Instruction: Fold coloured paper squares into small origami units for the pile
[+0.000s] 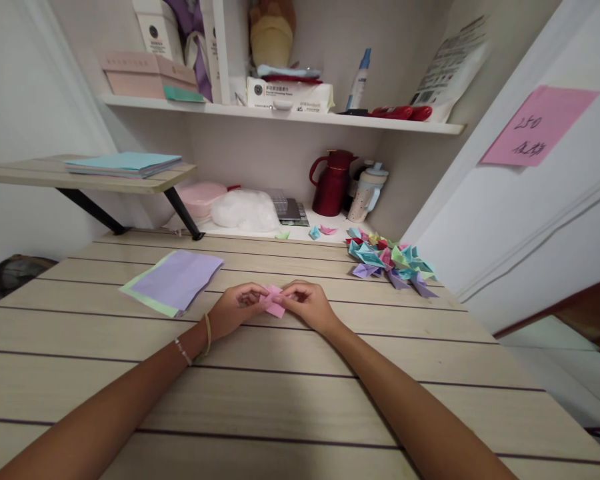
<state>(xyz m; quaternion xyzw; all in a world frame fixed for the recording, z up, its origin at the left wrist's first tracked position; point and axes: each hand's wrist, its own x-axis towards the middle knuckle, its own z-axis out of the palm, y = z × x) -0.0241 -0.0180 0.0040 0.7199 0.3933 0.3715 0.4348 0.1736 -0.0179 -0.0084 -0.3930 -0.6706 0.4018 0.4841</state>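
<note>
A small piece of folded pink paper (276,309) is pinched between both my hands, just above the middle of the slatted table (260,413). My left hand (235,308) grips its left side between thumb and fingers. From the other side, my right hand (311,303) holds it with the thumb pressed on top. The fingers partly cover the paper, so its full shape is hidden. To the left lies a stack of purple and green paper sheets (183,277). Several folded paper pieces (390,260) in mixed colours are heaped at the back right.
Behind the table, a white shelf unit (280,115) holds boxes and bottles. A dark red jug (331,187) and a tumbler (367,193) stand at its base. A raised wooden stand (25,172) on black legs carries blue paper (125,162) at the left.
</note>
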